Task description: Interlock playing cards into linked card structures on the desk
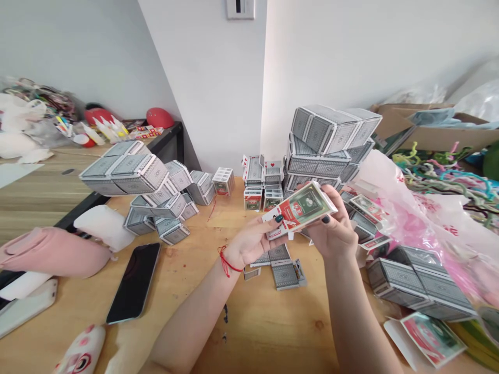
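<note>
Both hands hold a red and green playing card box (302, 209), tilted above the middle of the table. My left hand (253, 239), with a red string at the wrist, grips its lower left end, thumb on the front. My right hand (337, 228) is closed round the upper right end. Below them, grey-backed playing cards (284, 274) lie on the wood, some face cards showing at the edge. Behind the hands stand small stacks of card boxes (253, 199), with grey-backed cards (255, 170) on top.
Tall stacks of grey card packs rise at the left (136, 174) and right (331, 130). A black phone (134, 283) and a pink pouch (58, 252) lie left. At right are wrapped packs (421, 280), an opened card box (429, 337) and pink plastic bags (436, 223).
</note>
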A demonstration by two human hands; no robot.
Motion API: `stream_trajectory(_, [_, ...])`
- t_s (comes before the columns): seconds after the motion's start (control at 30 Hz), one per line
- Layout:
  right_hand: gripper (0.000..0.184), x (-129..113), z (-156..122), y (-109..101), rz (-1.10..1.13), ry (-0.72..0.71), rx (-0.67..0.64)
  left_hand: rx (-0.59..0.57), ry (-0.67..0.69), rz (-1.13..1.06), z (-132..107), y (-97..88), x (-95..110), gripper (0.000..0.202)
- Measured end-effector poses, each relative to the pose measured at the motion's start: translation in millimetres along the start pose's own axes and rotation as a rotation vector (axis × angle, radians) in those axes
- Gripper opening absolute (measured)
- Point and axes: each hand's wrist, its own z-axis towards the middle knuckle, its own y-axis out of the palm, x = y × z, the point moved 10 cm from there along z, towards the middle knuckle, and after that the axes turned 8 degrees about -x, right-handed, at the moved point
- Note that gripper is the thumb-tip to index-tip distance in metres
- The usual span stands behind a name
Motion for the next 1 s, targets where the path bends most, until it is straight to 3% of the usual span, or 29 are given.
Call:
stream_trajectory(0.27, [0.041,-2.8,-1.0,-6.0,0.079,-0.045,0.074,0.055,0.069,0.088,-0.2,-8.0,8.0,0.021])
stream_trajectory(0.57, [0.018,-18.7,-7.7,-58.8,0.364,-0.226,0.32,0.027,0.106,0.204,-7.5,-10.5,31.3,0.022])
stream_trajectory(0.73, [0.021,-6.2,-8.6,-71.7,0.555,-0.182,0.417,0.073,0.154,0.234,-17.5,-17.9,54.8,0.026])
stream_trajectory(0.83, [0.022,0.1,-9.1,-69.1,0.613,-0.137,0.439,0.125,0.215,0.268,-26.8,-29.1,75.5,0.028])
stream_trajectory(1.0, [0.022,2.0,-8.9,-65.7,0.59,-0.112,0.424,0.369,0.331,0.382,-46.6,-70.5,110.3,0.03])
